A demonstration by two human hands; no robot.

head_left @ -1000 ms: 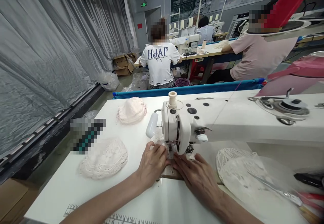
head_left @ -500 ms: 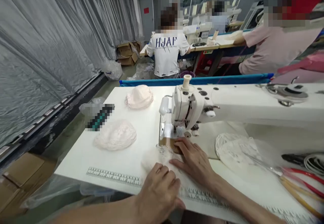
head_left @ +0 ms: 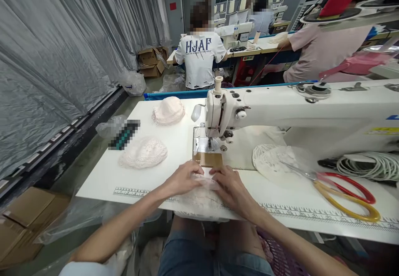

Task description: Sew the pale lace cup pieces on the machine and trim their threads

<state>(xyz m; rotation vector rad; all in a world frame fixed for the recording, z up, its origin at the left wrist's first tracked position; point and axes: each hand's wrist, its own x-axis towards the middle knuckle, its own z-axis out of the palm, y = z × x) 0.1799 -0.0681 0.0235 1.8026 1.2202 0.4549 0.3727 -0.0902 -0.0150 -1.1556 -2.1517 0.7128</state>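
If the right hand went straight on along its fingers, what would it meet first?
Probably the left hand, just across the lacy white fabric. Depth is unclear in this single view, so it may slip past.

Pale short sleeve (head_left: 85, 268), bare forearms (head_left: 124, 221), blue denim shorts (head_left: 187, 253).

Your white surface (head_left: 99, 176) bears lacy fabric (head_left: 198, 198) at its near edge, a sewing machine (head_left: 277, 103) from 12 to 2 o'clock, 2 pale caps (head_left: 144, 152) near 11, netted lace (head_left: 264, 159) toward 2, and scissors (head_left: 338, 204) near 3.
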